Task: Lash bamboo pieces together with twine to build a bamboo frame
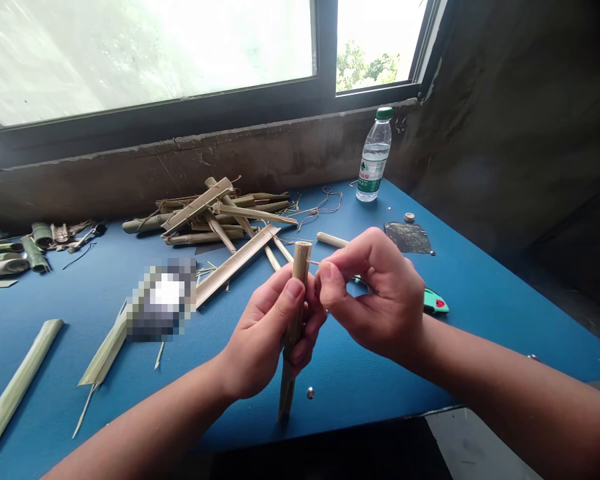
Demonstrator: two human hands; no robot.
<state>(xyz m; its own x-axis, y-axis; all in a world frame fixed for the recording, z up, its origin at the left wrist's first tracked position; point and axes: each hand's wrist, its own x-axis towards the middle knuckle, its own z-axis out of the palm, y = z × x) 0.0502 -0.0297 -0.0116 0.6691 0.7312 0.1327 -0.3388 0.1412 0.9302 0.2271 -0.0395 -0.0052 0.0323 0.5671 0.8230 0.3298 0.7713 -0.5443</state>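
Note:
My left hand [265, 337] grips an upright split bamboo stick [294, 320], its lower end pointing down toward the blue tabletop [340, 380]. My right hand [375, 293] is raised against the stick's upper part, with thumb and fingers pinched on a thin fibre strand [314, 263] that runs to the stick. Beyond that hand lies a pale bamboo dowel [331, 240], partly hidden by my fingers. A mint-green utility knife [436, 302] lies just under my right hand, mostly hidden by it.
A heap of split bamboo strips [215, 217] lies at the back, and cut green bamboo pieces [10, 253] at far left. There are also a water bottle [374, 155], a dark sandpaper sheet [407, 237], and a blurred patch [163, 300].

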